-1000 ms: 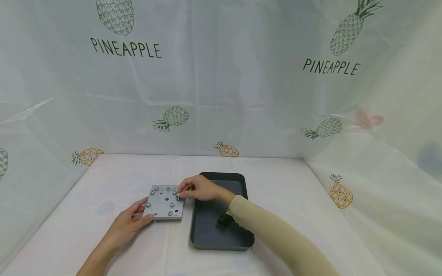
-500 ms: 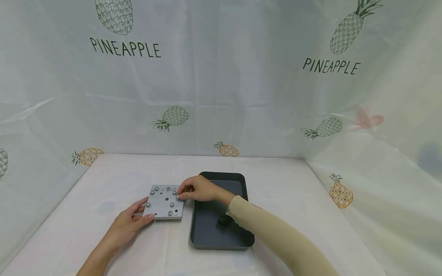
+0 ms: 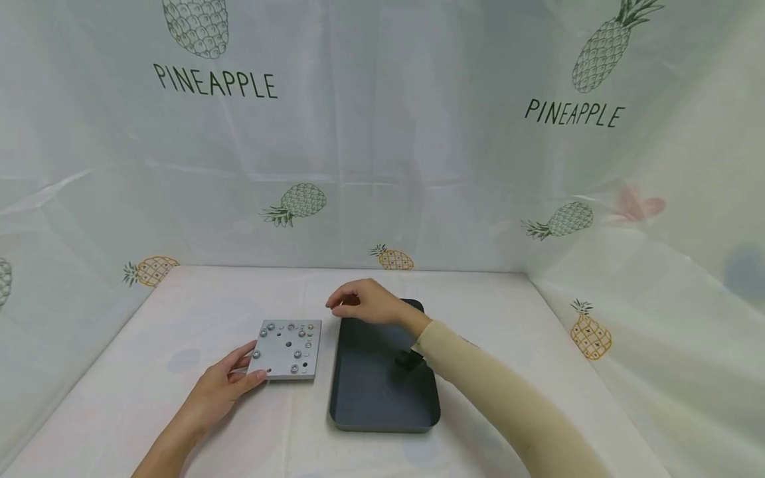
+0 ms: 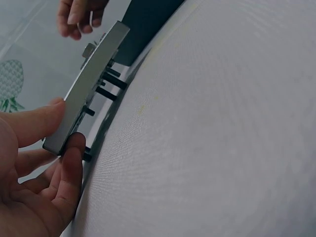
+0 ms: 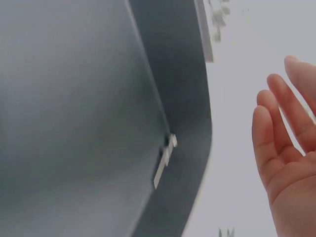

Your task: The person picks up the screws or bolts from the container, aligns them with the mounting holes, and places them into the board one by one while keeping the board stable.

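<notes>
My left hand point(image 3: 224, 382) pinches the near left corner of a square metal plate point(image 3: 277, 355), thumb above and fingers below. Several socket-head screws point(image 3: 297, 354) and some bare holes show on its top face. From the side, in the left wrist view, dark screw shanks point(image 4: 114, 80) stick out of the plate's underside toward the cloth. My right hand point(image 3: 370, 302) hovers over the far left corner of a dark grey tray point(image 3: 382, 428). Its fingers point(image 5: 264, 128) are loosely bent, with nothing visible between them. In the right wrist view, a small slim metal piece point(image 5: 165, 160) lies in a tray corner.
The tray stands just right of the plate, across a narrow gap. White cloth point(image 3: 490, 312) covers the table, and a pineapple-printed curtain point(image 3: 430, 166) hangs behind and at the sides. A small black block point(image 3: 409, 360) sits by the right wrist, above the tray.
My right hand has let go of a small screw at the plate's right side and moved up and right over the tray's far corner. The screw now sits low in the plate. The left hand stays put.
</notes>
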`<state>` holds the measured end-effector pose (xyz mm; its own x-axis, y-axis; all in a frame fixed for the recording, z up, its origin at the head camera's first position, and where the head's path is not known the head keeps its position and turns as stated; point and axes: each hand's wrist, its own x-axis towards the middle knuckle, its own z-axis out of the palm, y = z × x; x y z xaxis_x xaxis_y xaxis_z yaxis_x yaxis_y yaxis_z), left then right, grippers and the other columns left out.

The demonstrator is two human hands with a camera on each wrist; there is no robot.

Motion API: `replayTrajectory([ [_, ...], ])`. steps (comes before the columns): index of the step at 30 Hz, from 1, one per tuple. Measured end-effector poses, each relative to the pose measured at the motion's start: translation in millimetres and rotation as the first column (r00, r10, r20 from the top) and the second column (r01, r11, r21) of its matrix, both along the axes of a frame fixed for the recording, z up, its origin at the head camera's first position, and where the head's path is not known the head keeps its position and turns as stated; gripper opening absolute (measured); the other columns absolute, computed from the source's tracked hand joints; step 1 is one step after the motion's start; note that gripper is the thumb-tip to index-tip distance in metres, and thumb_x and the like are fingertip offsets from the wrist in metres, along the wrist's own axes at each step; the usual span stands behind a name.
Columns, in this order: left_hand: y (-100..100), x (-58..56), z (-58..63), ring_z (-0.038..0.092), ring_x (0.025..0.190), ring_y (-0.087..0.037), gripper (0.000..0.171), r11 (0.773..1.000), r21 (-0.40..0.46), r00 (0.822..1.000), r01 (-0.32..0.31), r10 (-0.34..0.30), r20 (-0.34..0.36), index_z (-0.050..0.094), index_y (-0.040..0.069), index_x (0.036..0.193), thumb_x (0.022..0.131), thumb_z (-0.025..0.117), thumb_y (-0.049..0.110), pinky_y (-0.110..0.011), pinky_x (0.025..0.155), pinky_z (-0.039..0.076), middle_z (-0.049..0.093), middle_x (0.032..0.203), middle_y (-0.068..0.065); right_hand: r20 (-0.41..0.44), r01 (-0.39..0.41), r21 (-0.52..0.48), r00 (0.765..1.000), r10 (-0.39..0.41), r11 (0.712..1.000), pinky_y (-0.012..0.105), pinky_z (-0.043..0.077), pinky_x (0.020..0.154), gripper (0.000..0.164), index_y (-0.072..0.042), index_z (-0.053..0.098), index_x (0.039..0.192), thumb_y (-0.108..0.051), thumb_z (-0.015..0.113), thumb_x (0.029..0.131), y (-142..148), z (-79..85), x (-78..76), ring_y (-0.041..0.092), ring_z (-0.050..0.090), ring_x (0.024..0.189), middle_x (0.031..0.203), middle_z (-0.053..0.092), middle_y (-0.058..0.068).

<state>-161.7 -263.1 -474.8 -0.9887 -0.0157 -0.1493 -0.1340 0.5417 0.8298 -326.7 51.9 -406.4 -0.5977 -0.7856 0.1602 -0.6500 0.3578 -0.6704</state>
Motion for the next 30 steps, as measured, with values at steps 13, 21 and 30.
replayTrajectory([
  [13, -5.0, 2.1, -2.9, 0.065, 0.120, -0.025, 0.089, 1.000, -0.006, 1.000, -0.013, 0.013, -0.001, 0.035, 0.010, 0.166, 0.098, 0.075, 0.049, -0.056, 0.109, 0.045, 0.050, 0.154, -0.029, -0.165, 0.026, 0.182, 0.986, 0.004, 0.983, 0.027, 0.057, 0.091, 0.025, -0.005, 0.076, 0.126, -0.011, 0.074, 0.102, 40.9, 5.6, -17.9, 0.014, 0.071, 0.102, 0.122, 0.076, 0.007],
  [21, -3.1, 2.6, -1.1, 0.065, 0.122, -0.027, 0.089, 1.000, 0.003, 1.000, -0.004, 0.004, -0.005, 0.035, 0.010, 0.166, 0.097, 0.075, 0.050, -0.055, 0.109, 0.045, 0.049, 0.154, -0.029, -0.175, 0.039, 0.279, 0.985, 0.011, 0.959, 0.033, 0.058, 0.090, 0.033, -0.002, 0.072, 0.132, -0.009, 0.075, 0.100, 39.7, -11.0, -21.8, 0.015, 0.071, 0.099, 0.125, 0.074, 0.011],
  [30, -0.4, 3.6, 2.1, 0.067, 0.120, -0.025, 0.087, 1.000, 0.002, 1.000, -0.004, 0.004, -0.020, 0.037, 0.010, 0.165, 0.098, 0.076, 0.048, -0.055, 0.109, 0.045, 0.051, 0.153, -0.029, -0.218, 0.117, 0.359, 0.975, -0.039, 0.926, 0.035, 0.056, 0.094, 0.035, -0.003, 0.071, 0.135, -0.008, 0.075, 0.100, 34.5, -17.3, -18.0, 0.022, 0.071, 0.108, 0.126, 0.073, 0.011],
])
